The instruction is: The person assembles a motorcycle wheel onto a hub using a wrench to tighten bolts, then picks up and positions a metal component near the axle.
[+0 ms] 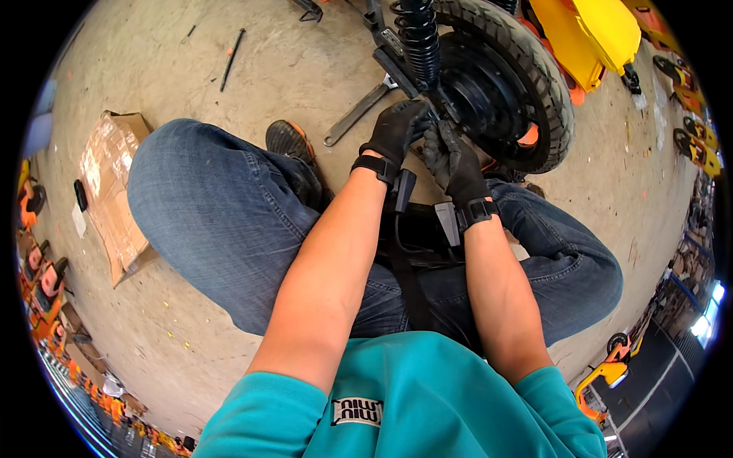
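At far left, small orange machines stand along the floor's edge. Further in lies a taped cardboard box (114,172), a small black object (80,195) just beside it. A dark rod (232,59) rests on the concrete above the person's bent left knee (191,175). An adjustable wrench (357,114) lies aslant near the left hand, its head close to the black fork. A coil spring (417,46) rises over both hands, crowding the space beside the black wheel (489,88), which stands ahead, slightly right of centre. Right of it are yellow panels (588,38).

The gloved left hand (397,130) is curled in at the fork's lower end, by the wheel's hub. The gloved right hand (452,159) is partly open, fingers stretched toward that same spot. Whether either grips anything I cannot tell; the fingertips hide it.
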Demonstrator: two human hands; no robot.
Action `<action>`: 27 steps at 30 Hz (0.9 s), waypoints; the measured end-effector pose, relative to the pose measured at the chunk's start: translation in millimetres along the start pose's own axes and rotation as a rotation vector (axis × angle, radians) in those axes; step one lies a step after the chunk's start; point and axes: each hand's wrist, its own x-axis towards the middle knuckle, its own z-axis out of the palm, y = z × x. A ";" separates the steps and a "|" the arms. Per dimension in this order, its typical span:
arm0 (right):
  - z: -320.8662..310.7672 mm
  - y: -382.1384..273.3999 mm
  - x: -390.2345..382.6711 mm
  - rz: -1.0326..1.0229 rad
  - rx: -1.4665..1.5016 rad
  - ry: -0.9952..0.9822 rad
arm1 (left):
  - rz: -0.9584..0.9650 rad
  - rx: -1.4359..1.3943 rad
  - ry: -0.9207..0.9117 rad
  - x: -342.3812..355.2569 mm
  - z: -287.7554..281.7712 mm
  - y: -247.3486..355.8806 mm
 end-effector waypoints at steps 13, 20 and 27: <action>-2.8 0.4 -1.7 -0.013 0.016 0.034 | 0.108 0.095 0.079 6.2 9.6 -4.0; 7.3 1.5 -6.6 -0.014 -0.039 0.073 | 0.126 0.207 0.083 3.0 11.9 -1.7; -3.4 -1.0 -6.4 0.037 -0.020 0.056 | 0.164 0.141 0.092 7.9 10.0 -8.2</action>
